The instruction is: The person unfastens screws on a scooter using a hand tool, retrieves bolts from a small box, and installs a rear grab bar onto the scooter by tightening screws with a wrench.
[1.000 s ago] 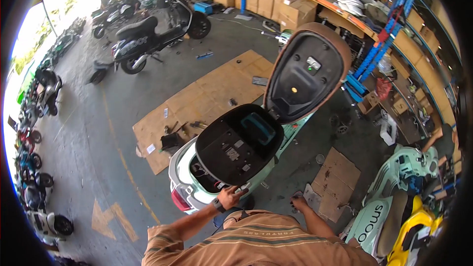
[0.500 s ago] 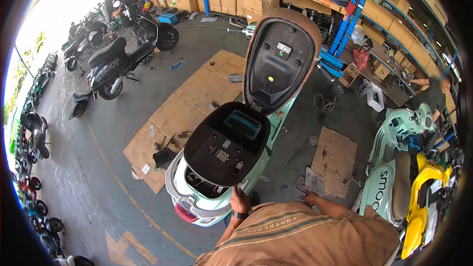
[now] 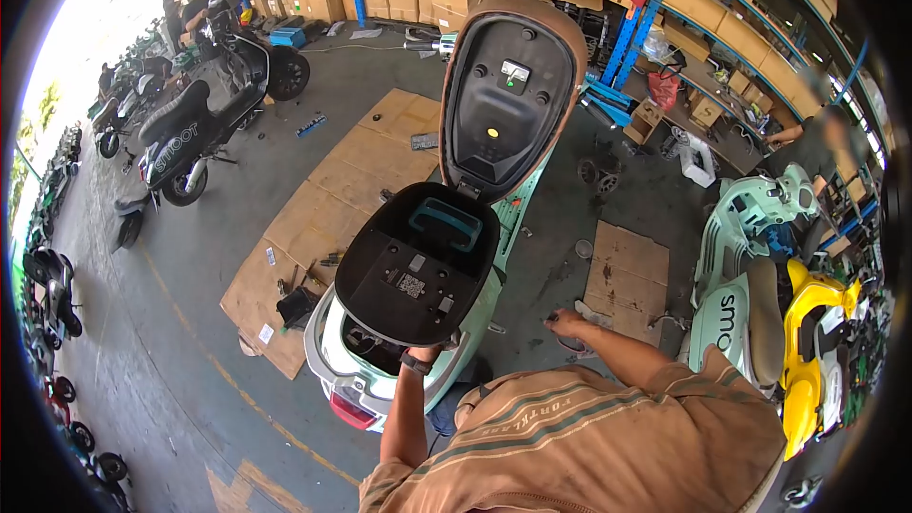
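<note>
A mint-green scooter [image 3: 480, 309] stands before me with its brown-rimmed seat [image 3: 508, 100] raised. The black storage tub [image 3: 404, 275] sits under the seat, above an opening at the rear. My left hand [image 3: 424, 353], with a watch at the wrist, is at the tub's rear edge. Its fingers are mostly hidden beneath the edge, so their grip cannot be made out. My right hand [image 3: 567, 323] is out to the right above the floor, fingers closed round a small dark thing too small to name. A reddish loop hangs near that hand.
Cardboard [image 3: 332, 199] with tools and a black pouch [image 3: 297, 306] lies left of the scooter. Another cardboard piece [image 3: 627, 271] is on the right. Beyond are a black scooter [image 3: 180, 138], a mint scooter [image 3: 750, 228], a yellow body part [image 3: 803, 361], shelves [image 3: 627, 47] and two people.
The view has shifted, moving the scooter left in the frame. My left hand has gone from the scooter's side to under the tub's rear edge. My right hand has moved forward.
</note>
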The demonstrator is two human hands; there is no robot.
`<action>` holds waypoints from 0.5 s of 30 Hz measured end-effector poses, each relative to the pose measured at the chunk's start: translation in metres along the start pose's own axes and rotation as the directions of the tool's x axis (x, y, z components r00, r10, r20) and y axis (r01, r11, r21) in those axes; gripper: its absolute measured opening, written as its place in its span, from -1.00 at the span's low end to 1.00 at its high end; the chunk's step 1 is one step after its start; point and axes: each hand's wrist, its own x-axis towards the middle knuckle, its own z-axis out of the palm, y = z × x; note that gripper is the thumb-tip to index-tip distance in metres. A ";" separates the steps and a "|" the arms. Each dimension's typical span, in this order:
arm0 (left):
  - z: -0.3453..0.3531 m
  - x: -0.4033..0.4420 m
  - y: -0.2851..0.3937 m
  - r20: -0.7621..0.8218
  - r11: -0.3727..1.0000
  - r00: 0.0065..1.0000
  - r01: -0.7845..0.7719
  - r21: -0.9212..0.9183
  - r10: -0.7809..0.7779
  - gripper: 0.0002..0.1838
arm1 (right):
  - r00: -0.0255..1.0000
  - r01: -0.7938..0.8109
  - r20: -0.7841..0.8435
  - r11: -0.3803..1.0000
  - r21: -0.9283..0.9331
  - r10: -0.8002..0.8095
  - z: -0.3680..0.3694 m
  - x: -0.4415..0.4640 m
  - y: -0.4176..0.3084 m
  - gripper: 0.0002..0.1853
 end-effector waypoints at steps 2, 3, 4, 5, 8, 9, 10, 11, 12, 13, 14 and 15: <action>-0.002 0.019 0.026 0.482 0.633 0.863 0.461 -0.623 -0.154 -0.82 | 0.998 0.046 -0.042 0.999 -0.010 -0.047 0.027 0.011 0.017 -0.57; -0.002 0.029 0.067 0.619 0.683 0.767 0.543 -0.488 -0.168 -0.74 | 0.992 0.093 -0.081 0.995 -0.027 -0.095 0.041 0.016 0.028 -0.57; -0.003 0.029 0.065 0.626 0.684 0.761 0.549 -0.480 -0.171 -0.74 | 0.992 0.089 -0.084 0.996 -0.018 -0.090 0.051 0.015 0.039 -0.57; -0.004 0.027 0.062 0.585 0.761 0.767 0.538 -0.361 -0.265 -0.73 | 0.994 0.078 -0.073 0.997 -0.012 -0.079 0.059 0.012 0.049 -0.58; 0.007 0.026 0.136 0.398 0.949 0.872 0.315 -0.015 -0.284 -0.73 | 1.000 -0.026 -0.008 0.994 0.102 0.027 0.063 -0.014 0.069 -0.59; 0.014 0.028 0.164 0.281 0.970 0.946 0.101 0.223 -0.163 -0.74 | 0.987 -0.151 0.083 0.968 0.202 0.136 0.059 -0.026 0.075 -0.60; 0.012 0.006 0.101 0.243 0.962 0.935 0.273 -0.023 -0.260 -0.85 | 0.955 -0.279 0.186 0.917 0.286 0.232 0.056 -0.036 0.081 -0.60; 0.018 -0.007 0.109 0.138 0.957 0.960 0.212 0.197 -0.242 -0.84 | 0.938 -0.337 0.193 0.891 0.306 0.288 0.059 -0.044 0.092 -0.59; 0.026 -0.015 0.125 0.039 0.896 0.979 0.165 0.411 -0.198 -0.82 | 0.917 -0.393 0.203 0.860 0.324 0.343 0.065 -0.052 0.103 -0.57; 0.036 -0.019 0.134 0.043 0.896 0.979 0.166 0.412 -0.201 -0.82 | 0.916 -0.396 0.206 0.858 0.327 0.345 0.071 -0.058 0.114 -0.57; 0.046 -0.022 0.141 0.010 0.781 1.000 0.015 0.625 -0.027 -0.81 | 0.905 -0.416 0.196 0.882 0.223 0.377 0.078 -0.063 0.125 -0.60; 0.052 -0.023 0.145 0.024 0.591 0.988 -0.111 0.799 0.153 -0.78 | 0.895 -0.432 0.183 0.894 0.117 0.408 0.085 -0.064 0.133 -0.62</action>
